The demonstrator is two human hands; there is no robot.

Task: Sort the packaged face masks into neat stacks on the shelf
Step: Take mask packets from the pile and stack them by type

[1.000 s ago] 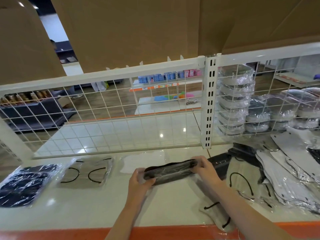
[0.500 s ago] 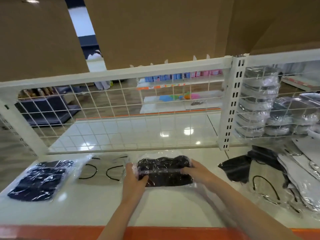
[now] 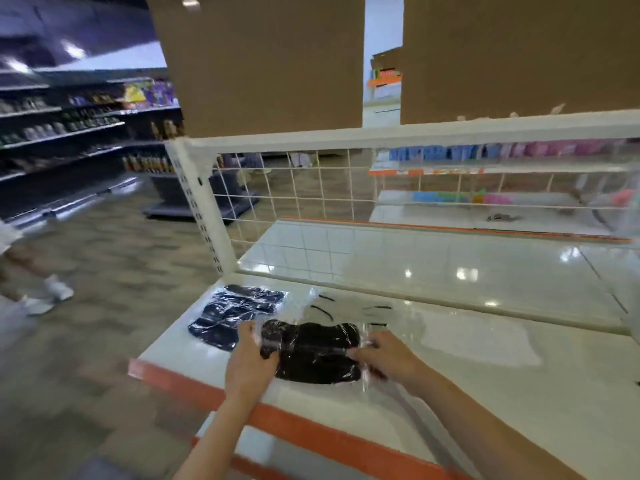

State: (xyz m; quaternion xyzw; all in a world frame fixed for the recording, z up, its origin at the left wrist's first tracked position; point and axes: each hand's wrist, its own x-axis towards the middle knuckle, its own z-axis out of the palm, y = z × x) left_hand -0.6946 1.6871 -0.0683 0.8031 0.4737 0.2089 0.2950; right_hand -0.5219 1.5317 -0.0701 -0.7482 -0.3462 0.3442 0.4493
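Note:
A stack of black face masks in clear plastic (image 3: 313, 353) lies flat on the white shelf (image 3: 485, 393), near its orange front edge. My left hand (image 3: 247, 365) grips the pack's left end, and my right hand (image 3: 384, 356) holds its right end. To the left lies a dark blue mask pack (image 3: 232, 315), partly behind my left hand. Just behind the black pack sits a pale mask pack with black ear loops (image 3: 346, 306), which the black pack partly overlaps.
A white wire grid (image 3: 311, 199) closes the back of the shelf, with a white upright post (image 3: 204, 209) at its left corner. Brown cardboard (image 3: 263, 64) hangs above. The aisle floor lies to the left, where a person's feet in white shoes (image 3: 48, 296) show.
The black pack went from held on edge to lying flat, then shifted left toward the blue pack. My view swung left, so the mask piles at the right are out of sight.

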